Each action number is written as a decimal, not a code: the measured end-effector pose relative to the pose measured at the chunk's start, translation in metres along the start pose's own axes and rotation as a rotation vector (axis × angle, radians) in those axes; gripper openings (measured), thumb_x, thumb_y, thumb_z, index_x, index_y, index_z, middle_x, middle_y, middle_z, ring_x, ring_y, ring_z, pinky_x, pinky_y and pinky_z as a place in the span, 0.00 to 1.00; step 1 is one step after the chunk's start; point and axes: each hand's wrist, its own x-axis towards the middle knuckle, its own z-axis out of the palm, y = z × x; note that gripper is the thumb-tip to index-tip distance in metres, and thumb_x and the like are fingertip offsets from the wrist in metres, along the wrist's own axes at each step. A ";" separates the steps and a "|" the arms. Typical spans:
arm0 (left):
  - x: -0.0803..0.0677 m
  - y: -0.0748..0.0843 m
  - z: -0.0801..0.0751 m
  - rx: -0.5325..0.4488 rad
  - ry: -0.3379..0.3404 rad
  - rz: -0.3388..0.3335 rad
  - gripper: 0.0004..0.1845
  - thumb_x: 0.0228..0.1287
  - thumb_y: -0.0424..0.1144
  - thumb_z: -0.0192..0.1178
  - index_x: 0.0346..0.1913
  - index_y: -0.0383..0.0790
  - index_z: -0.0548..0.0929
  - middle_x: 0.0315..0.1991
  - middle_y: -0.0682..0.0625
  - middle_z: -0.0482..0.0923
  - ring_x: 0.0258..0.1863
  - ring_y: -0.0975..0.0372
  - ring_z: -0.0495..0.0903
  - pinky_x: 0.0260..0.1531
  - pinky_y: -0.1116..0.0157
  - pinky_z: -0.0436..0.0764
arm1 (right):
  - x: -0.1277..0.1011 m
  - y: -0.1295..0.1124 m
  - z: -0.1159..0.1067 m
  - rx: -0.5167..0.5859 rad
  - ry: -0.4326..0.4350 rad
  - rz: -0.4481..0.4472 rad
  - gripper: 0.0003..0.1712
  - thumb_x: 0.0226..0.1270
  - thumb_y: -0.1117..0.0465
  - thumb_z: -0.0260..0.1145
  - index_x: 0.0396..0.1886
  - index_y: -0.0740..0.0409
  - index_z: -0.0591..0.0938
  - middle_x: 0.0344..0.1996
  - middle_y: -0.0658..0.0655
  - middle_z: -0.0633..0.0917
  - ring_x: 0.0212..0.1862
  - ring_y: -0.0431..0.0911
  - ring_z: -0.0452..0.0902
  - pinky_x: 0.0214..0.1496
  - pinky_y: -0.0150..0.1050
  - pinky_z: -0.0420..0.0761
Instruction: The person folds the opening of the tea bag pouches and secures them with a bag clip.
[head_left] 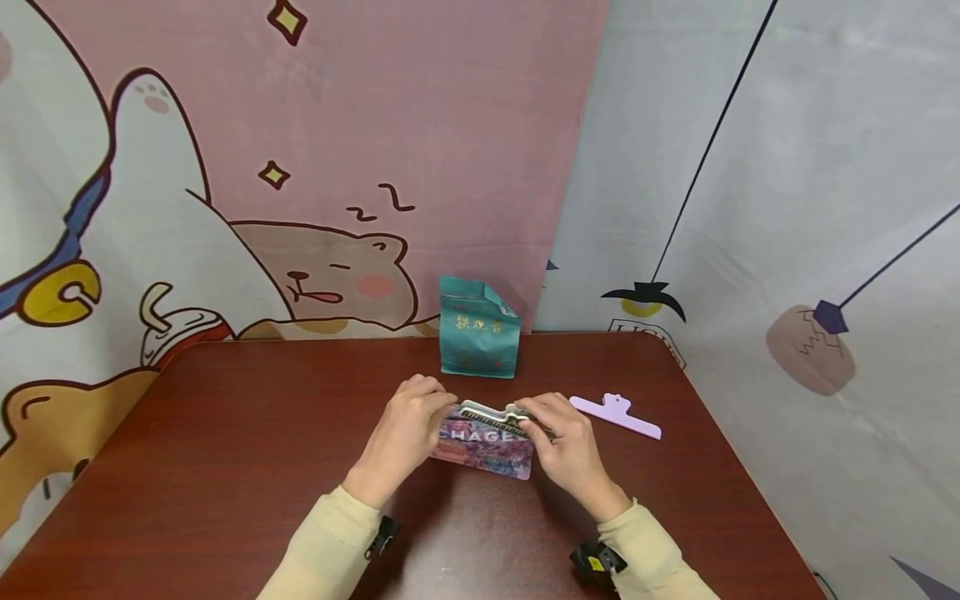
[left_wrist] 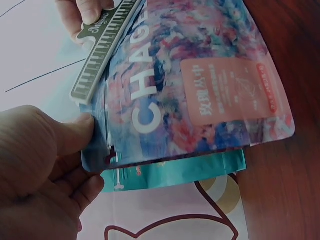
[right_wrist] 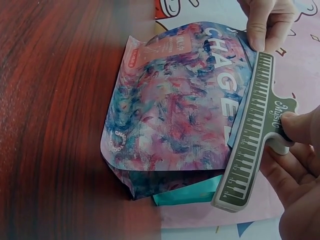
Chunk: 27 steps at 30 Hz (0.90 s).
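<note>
- We see the left hand pinching one top corner of the glossy multicoloured floral pouch printed CHAGE, thumb on the front face by the zip strip, so its grip is closed on the pouch.
- The right hand pinches the lever of the olive-green piano-key bag clip, which lies along the pouch's top edge; we cannot tell whether its teeth have the film between them yet.
- The pouch stands near the middle of the dark red wooden tabletop, its lower edge on or just above the wood.
- We judge that the clip could bite only part of the mouth: it sits at a slant to the top edge in both wrist views, so one end may miss the film.
- The slick film could slide from the left thumb if the clip pushes sideways, tipping the pouch flat.
- The teal foil bag with gold lettering stands just behind; a toppling pouch could knock it.
- The lilac plastic bag clip lies near the right wrist and could be swept aside.
</note>
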 end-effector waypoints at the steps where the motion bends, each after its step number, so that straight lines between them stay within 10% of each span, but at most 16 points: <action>1: 0.000 0.000 -0.001 0.003 0.002 -0.003 0.07 0.55 0.24 0.76 0.34 0.37 0.91 0.29 0.53 0.81 0.32 0.61 0.76 0.36 0.63 0.78 | 0.000 0.000 0.000 0.000 0.001 -0.001 0.18 0.56 0.77 0.75 0.47 0.62 0.89 0.39 0.56 0.88 0.41 0.48 0.82 0.43 0.33 0.78; 27: -0.001 0.000 0.000 0.011 0.017 0.026 0.08 0.53 0.22 0.75 0.30 0.38 0.90 0.27 0.54 0.80 0.31 0.60 0.76 0.35 0.63 0.78 | 0.001 -0.003 0.007 0.011 0.037 -0.007 0.18 0.56 0.78 0.74 0.47 0.63 0.89 0.40 0.56 0.88 0.42 0.49 0.82 0.46 0.34 0.79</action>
